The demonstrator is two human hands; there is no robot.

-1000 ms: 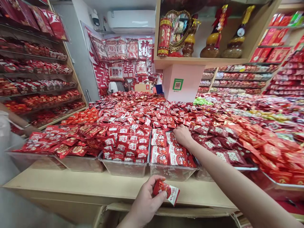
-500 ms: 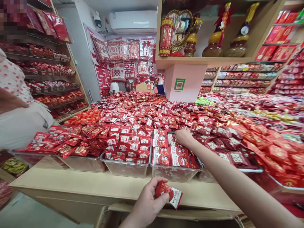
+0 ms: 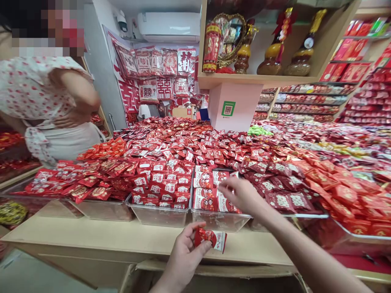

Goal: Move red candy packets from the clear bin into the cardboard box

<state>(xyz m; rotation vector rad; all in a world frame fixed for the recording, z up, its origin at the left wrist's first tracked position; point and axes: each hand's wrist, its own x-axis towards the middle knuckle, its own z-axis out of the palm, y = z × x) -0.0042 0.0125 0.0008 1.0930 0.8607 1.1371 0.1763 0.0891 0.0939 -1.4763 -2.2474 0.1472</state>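
My left hand [image 3: 186,252] is closed on a small red and white candy packet [image 3: 219,241], pinched between thumb and fingers above the counter's front edge. My right hand [image 3: 242,195] hovers over a clear plastic bin [image 3: 220,219], fingers loosely bent and apart, with no packet visible in them. Inside that bin, red and white packets [image 3: 204,193] printed with cartoon figures lie in rows; my right hand covers part of the right-hand row.
A bin of red packets [image 3: 163,187] stands to the left, dark red packets [image 3: 282,199] to the right. An open cardboard box [image 3: 152,266] sits below the counter [image 3: 100,232]. A wooden shelf [image 3: 262,78] overhangs the display. Another person [image 3: 64,118] stands at far left.
My right hand has drawn back toward me from the bin's far part, where a packet's white end now shows. My left hand shifted slightly left with its packet. The other person moved further into view.
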